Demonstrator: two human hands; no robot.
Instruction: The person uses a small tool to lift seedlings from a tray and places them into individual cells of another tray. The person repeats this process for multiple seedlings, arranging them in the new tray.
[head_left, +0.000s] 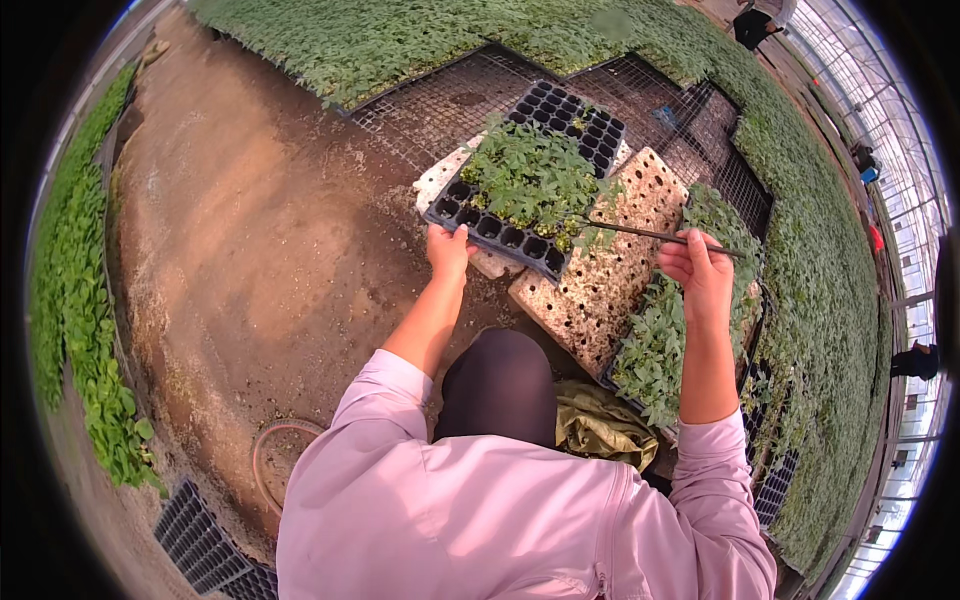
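My left hand (450, 251) grips the near edge of a black plastic plug tray (491, 238), thumb on top. Leafy green seedlings (529, 176) crowd the middle and back of this tray, while its front and left cells show bare dark holes. In my right hand (697, 266) is a thin dark stick (637, 230), pinched between thumb and fingers. The stick's far end reaches the seedlings at the tray's right side; leaves hide its exact tip. Beneath and to the right lies a soiled white foam board (592, 289) full of holes. Another black plug tray (547, 105) sits behind, mostly without plants.
Seedling trays (660, 352) stand close by my right arm. A dense seedling bed (825, 315) curves along the back and right, beside wire mesh (442, 105). An olive sheet (600, 424) lies near my knee. A hose (262, 450) curls at left. People (915, 361) stand farther off.
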